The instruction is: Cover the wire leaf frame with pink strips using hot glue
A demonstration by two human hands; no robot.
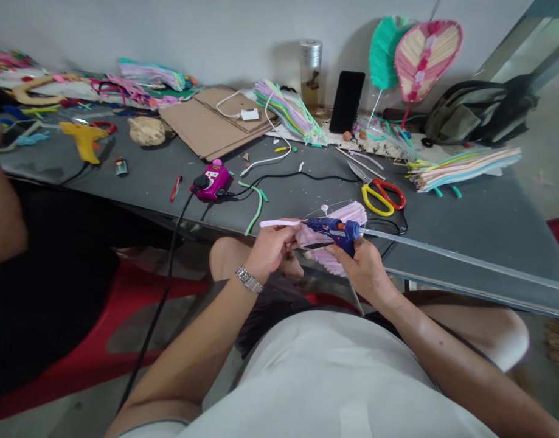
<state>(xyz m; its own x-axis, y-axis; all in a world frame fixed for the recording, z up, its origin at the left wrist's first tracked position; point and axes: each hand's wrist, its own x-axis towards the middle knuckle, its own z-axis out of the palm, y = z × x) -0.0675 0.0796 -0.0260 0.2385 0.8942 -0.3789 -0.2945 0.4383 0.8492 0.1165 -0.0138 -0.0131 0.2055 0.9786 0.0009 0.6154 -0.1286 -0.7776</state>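
My right hand (359, 263) is closed around a blue hot glue gun (334, 230) whose nozzle points left; a long clear glue stick (461, 260) juts out of its back to the right. My left hand (274, 245), with a metal watch on the wrist, pinches a pale pink straw (279, 223) and a fan-shaped piece made of pink straws (340, 214). The gun's tip sits at that piece, just in front of the grey table's (489, 219) near edge.
Scissors with yellow and red handles (382, 196) lie just beyond my hands. A magenta power strip (211, 180) with cables, cardboard (215, 125), straw bundles (461, 167), a yellow glue gun (84, 140), a bottle (311, 73), a phone (347, 101) and leaf-shaped fans (425, 58) stand further off. Another person's arm (0, 207) is at left.
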